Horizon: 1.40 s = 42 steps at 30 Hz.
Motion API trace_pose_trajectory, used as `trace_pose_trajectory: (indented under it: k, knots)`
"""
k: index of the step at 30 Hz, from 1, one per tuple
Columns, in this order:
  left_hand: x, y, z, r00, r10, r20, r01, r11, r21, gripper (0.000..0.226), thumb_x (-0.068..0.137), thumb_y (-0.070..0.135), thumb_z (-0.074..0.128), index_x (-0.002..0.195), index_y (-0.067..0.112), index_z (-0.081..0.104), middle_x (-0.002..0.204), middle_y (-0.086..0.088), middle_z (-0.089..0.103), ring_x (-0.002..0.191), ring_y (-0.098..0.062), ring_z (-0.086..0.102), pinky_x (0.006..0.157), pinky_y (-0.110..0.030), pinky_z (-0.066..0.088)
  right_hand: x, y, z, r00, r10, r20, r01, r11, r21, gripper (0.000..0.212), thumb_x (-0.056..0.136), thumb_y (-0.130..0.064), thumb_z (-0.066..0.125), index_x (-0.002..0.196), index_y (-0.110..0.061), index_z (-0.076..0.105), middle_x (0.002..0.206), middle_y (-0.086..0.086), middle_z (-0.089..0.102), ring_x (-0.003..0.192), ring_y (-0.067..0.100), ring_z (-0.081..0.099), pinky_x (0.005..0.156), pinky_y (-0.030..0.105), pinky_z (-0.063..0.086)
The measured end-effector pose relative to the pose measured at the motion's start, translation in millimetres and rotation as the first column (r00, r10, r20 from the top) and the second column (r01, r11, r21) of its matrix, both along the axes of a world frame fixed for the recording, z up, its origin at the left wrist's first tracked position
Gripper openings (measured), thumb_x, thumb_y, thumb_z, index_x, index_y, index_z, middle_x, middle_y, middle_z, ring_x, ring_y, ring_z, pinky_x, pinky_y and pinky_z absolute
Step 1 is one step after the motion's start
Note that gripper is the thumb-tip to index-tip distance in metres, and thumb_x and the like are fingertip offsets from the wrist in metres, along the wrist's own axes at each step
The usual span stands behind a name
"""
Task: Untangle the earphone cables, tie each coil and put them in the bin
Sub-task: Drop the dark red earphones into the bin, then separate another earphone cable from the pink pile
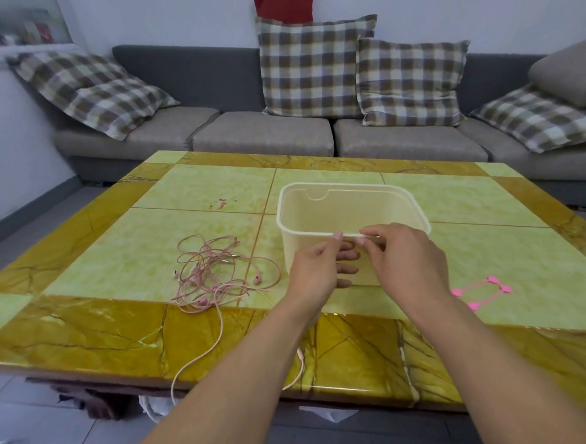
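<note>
A tangle of pink earphone cables (215, 271) lies on the green and yellow tiled table (197, 193), left of an empty translucent plastic bin (347, 184). My left hand (317, 272) and my right hand (407, 263) are close together in front of the bin's near wall. Each pinches a thin pale cable between thumb and fingertips at rim height. Below my left forearm a pale cable strand (301, 362) hangs over the table's front edge. One strand of the tangle also droops off that edge further left. Pink cable ties (484, 290) lie on the table right of my right wrist.
A grey sofa (262, 134) with several checked cushions runs along the far side of the table. A small red stain (220, 203) marks a tile behind the tangle. Something white sits on the floor under the table's front edge.
</note>
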<state>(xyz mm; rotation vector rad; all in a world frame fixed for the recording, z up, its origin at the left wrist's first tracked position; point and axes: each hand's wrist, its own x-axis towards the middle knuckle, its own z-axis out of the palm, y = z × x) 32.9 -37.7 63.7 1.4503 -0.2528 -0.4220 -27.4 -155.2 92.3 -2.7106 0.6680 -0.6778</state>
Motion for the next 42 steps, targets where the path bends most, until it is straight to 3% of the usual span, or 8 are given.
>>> trace_pose_trajectory:
  k: [8,16,22,25,28,32,36,42]
  knots:
    - [27,34,-33,0.959,0.153,0.238,-0.191,0.970,0.147,0.019,0.101,0.019,0.055,0.105,0.025,0.073,0.093,0.008,0.077,0.089,-0.005,0.070,0.082,-0.027,0.057,33,0,-13,0.998,-0.003,0.065,0.001,1.000,0.023,0.032,0.106,-0.039,0.047,0.128,-0.034,0.069,0.094,-0.001,0.065,0.086,0.024,0.063,0.069,0.039,0.054]
    - [50,73,-62,0.955,0.072,0.286,-0.172,0.924,0.342,0.028,0.103,0.012,0.047,0.123,0.019,0.066,0.112,0.009,0.072,0.109,-0.007,0.064,0.087,-0.013,0.046,90,15,-21,0.970,0.173,-0.172,-0.150,0.979,0.136,0.075,0.103,-0.021,0.050,0.163,-0.017,0.005,0.160,0.009,0.031,0.140,0.033,0.035,0.113,0.045,0.036]
    - [59,77,-61,0.977,0.070,0.202,-0.141,0.920,0.365,0.031,0.103,0.010,0.046,0.130,0.018,0.060,0.121,0.005,0.068,0.114,-0.012,0.061,0.090,-0.024,0.045,71,54,-35,0.872,0.271,-0.408,-0.133,0.933,0.334,0.028,0.085,-0.051,0.073,0.099,-0.027,0.071,0.104,-0.003,0.072,0.095,0.021,0.067,0.088,0.039,0.057]
    - [64,75,-58,0.988,0.125,0.089,-0.147,0.934,0.324,0.037,0.099,0.007,0.049,0.134,0.014,0.057,0.125,-0.001,0.066,0.112,-0.016,0.059,0.088,-0.025,0.045,51,77,-44,0.650,0.366,-0.666,-0.199,0.928,0.316,0.043,0.073,-0.063,0.080,0.088,-0.023,0.075,0.089,-0.002,0.073,0.087,0.022,0.069,0.081,0.036,0.057]
    - [72,78,-57,0.969,0.195,-0.154,-0.168,0.970,0.173,0.054,0.091,0.009,0.055,0.144,0.006,0.046,0.129,-0.016,0.061,0.111,-0.027,0.058,0.099,-0.042,0.046,33,87,-48,0.663,0.310,-0.682,-0.267,0.948,0.171,0.022,0.084,-0.046,0.077,0.095,-0.027,0.076,0.099,-0.003,0.073,0.096,0.022,0.068,0.080,0.033,0.053]
    - [80,87,-47,0.921,0.195,-0.338,-0.181,0.981,0.072,0.044,0.103,0.000,0.035,0.146,-0.006,0.041,0.087,0.002,0.049,0.079,-0.008,0.049,0.074,-0.021,0.043,18,71,-54,0.771,0.381,-0.510,-0.218,0.911,0.351,0.010,0.096,-0.024,0.057,0.092,-0.026,0.065,0.097,-0.005,0.072,0.090,0.019,0.068,0.082,0.037,0.057]
    - [87,105,-37,0.802,0.145,-0.580,-0.319,0.925,-0.209,0.050,0.106,0.003,0.033,0.156,0.002,0.025,0.157,-0.017,0.036,0.146,-0.032,0.033,0.120,-0.042,0.032,3,31,-41,0.984,0.124,0.125,-0.171,0.497,0.850,0.014,0.103,-0.007,0.050,0.093,-0.012,0.058,0.113,0.001,0.074,0.103,0.020,0.069,0.085,0.042,0.060]
    - [90,112,-29,0.642,-0.013,-0.766,-0.514,0.735,-0.443,0.043,0.102,0.005,0.048,0.142,-0.002,0.032,0.139,-0.033,0.050,0.101,-0.045,0.070,0.080,-0.039,0.063,-16,-7,-20,0.841,-0.311,0.443,-0.504,-0.150,0.850,0.020,0.108,-0.011,0.035,0.106,-0.003,0.054,0.115,0.008,0.076,0.116,0.024,0.068,0.105,0.040,0.049]
